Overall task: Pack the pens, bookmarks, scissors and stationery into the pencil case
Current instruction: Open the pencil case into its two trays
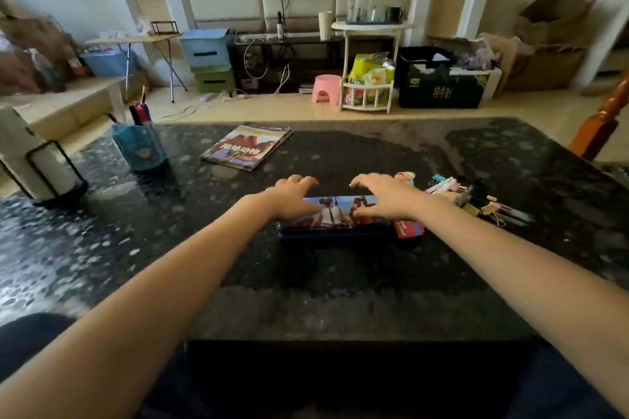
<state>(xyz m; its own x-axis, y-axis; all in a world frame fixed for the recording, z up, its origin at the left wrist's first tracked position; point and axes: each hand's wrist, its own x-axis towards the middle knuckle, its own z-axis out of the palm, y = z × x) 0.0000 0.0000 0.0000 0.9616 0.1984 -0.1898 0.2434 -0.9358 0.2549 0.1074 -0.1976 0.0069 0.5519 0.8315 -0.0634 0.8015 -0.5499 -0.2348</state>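
Pencil case [335, 216] looks rigid, slick-lidded, light; we judge far lid edge best purchase. Left hand [292, 196], right hand [383, 196] rest on it, fingers spread.

Table [340, 282] seen as glossy speckled stone; case [335, 214] under the hands glossy printed; magazine [246, 146] beyond them glossy paper.
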